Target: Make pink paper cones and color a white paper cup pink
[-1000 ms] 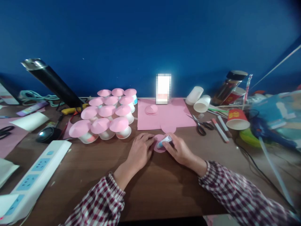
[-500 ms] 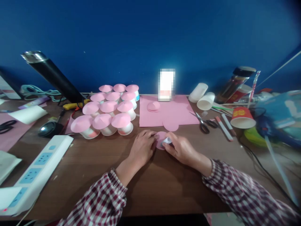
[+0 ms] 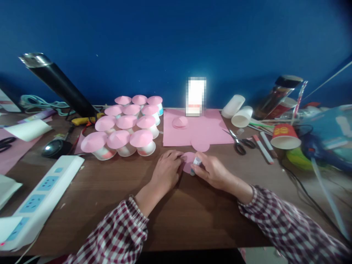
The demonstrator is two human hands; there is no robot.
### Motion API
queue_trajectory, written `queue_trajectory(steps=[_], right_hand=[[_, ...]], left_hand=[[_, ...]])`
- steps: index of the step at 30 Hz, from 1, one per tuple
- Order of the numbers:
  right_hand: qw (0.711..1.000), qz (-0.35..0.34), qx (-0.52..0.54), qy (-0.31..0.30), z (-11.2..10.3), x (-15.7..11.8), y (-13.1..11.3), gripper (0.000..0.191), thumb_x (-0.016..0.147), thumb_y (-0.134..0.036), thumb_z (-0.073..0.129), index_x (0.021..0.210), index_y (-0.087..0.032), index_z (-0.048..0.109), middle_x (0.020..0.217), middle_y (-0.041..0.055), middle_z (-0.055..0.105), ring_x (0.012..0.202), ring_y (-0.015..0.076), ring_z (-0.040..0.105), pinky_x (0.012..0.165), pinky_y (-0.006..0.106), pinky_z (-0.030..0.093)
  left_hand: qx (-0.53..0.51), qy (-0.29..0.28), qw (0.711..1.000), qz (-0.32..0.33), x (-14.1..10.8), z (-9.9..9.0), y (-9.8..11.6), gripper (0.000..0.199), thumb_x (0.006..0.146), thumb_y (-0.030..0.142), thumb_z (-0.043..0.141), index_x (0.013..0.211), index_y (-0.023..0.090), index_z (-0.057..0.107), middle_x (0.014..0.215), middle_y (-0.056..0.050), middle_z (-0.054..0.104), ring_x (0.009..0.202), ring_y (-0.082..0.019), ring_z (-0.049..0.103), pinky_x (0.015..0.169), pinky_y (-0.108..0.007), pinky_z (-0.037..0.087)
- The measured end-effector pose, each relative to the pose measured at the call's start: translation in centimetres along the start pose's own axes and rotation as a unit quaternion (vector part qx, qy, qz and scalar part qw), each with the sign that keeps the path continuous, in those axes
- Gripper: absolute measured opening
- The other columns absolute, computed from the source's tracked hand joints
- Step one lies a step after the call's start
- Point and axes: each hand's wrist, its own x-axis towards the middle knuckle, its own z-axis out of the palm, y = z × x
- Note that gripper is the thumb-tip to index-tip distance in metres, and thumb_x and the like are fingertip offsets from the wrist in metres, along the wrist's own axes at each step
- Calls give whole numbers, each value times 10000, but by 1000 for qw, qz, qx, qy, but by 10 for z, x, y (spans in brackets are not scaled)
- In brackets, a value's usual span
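Blue wall (image 3: 132,47) filling twelve o'clock, straight ahead of the wearer, and below it the brown wood-look table (image 3: 176,220), flat and busy, running down to six. Up toward ten o'clock from the work spot, a block of paper cups (image 3: 147,148) in pink cone hats; at twelve, pink sheets (image 3: 209,134) lie flat.

Here come the hands! Left hand (image 3: 166,170) at nine, fingers together and bent, tips on the paper's edge; whether its thumb grips underneath, I can't tell. Right hand (image 3: 216,171) at three, thumb and fingers pinching a tube. Scissors (image 3: 238,143) sit between two and three, nobody touching them.

Centre stage, between the hands: the pink disc (image 3: 188,159), on the table. Judging by looks it's feather-light, bendy, quick to crease or skid, so fingertips flat on the rim should serve best. And smallest, the white tube (image 3: 197,161), over the disc's three-o'clock side: probably light, stiff, smooth, best taken round the barrel.
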Motion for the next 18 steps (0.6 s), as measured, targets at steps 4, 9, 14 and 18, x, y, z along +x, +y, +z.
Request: queue_trajectory(steps=[4,9,14,18], right_hand=[[984,20,176,-6,-1,0,5,226,908,-348,461,746,-196,503,652,-16,609,591,123,519,575,220,409],[964,87,228,105,5,1,12,278,915,-418,439,762,-192,491,622,-20,536,547,116,467,531,225,390],[990,23,107,92,8,-2,9,137,916,-313,465,888,-185,508,734,6,578,655,138,524,641,238,416],[994,14,65,86,10,-3,6,119,921,-294,455,900,-185,501,716,6,585,616,135,525,610,227,414]], left_hand=[[9,5,1000,2,-1,1,0,308,871,169,471,1134,226,620,1164,-65,605,1075,-227,502,923,-415,431],[2,3,1000,2,-1,-1,1,303,868,182,484,1138,212,619,1171,-63,600,1073,-228,499,933,-417,421],[-2,6,1000,6,-1,-1,2,322,846,154,504,1144,208,615,1179,-67,592,1092,-235,484,945,-426,407],[3,9,1000,1,-1,2,0,308,860,166,486,1133,212,621,1172,-62,594,1081,-234,485,925,-419,415]])
